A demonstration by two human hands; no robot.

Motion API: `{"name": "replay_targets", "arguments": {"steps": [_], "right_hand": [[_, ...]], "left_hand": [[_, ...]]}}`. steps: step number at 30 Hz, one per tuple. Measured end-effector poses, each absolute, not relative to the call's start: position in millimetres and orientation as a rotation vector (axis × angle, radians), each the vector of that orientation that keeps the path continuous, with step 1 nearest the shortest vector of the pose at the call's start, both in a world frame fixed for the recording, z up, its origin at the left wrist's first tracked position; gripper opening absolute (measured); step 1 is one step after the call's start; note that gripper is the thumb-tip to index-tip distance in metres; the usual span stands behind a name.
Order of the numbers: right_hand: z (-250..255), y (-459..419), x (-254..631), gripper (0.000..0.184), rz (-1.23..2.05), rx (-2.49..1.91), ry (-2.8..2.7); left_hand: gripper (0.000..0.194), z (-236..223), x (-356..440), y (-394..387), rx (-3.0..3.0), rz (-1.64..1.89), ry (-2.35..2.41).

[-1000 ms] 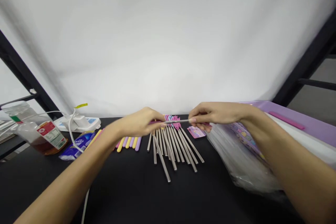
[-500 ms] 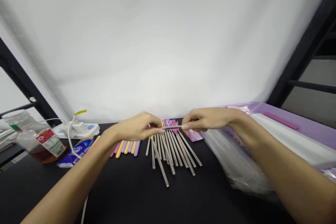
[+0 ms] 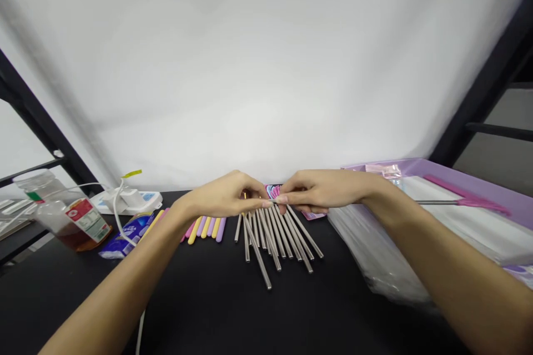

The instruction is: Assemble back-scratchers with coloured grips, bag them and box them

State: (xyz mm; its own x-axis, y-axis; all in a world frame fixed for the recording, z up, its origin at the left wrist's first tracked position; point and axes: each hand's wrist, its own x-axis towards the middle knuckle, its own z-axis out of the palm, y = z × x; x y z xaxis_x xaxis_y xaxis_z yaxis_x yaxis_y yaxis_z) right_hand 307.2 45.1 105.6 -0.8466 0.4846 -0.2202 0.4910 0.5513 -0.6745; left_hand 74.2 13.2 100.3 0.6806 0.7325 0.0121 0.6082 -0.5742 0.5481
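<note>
My left hand point(image 3: 227, 195) pinches the left end of a thin metal back scratcher point(image 3: 270, 203) between thumb and fingers. My right hand point(image 3: 316, 188) pinches it just beside, the fingertips of both hands almost meeting. Right of my forearm a thin shaft with a pink claw-like head point(image 3: 485, 203) shows in line with the hands; the forearm hides the part between. Below the hands several metal rods point(image 3: 287, 236) lie fanned out, with pink and blue claw-like ends point(image 3: 273, 191) at the back. Left of them are several pink, yellow and purple handles point(image 3: 208, 227).
On the left stand a power strip point(image 3: 150, 199), a blue packet point(image 3: 129, 236) and a jar point(image 3: 75, 219) of brown liquid. To the right, clear plastic bags point(image 3: 375, 255) lie against a purple box point(image 3: 470, 177). A white wall panel rises behind the black table point(image 3: 216, 294).
The hands have come closer together on the metal shaft. A shaft with a pink head now shows right of my right forearm, where none was visible before. The view has shifted slightly.
</note>
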Motion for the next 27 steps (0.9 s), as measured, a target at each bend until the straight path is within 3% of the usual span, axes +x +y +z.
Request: {"name": "replay_targets", "arguments": {"steps": [9, 19, 27], "right_hand": [[95.7, 68.0, 315.3, 0.045, -1.334, 0.872, 2.622], [89.2, 63.2, 298.0, 0.047, -1.100, 0.952, 2.884], [93.1, 73.7, 323.1, 0.048, -1.362, 0.901, 2.713]], "left_hand": [[0.036, 96.5, 52.8, 32.9, 2.368, 0.206, 1.016], [0.036, 99.9, 61.7, 27.8, 2.525, 0.247, 1.100], [0.030, 106.4, 38.0, 37.2, 2.332, 0.124, 1.110]]}}
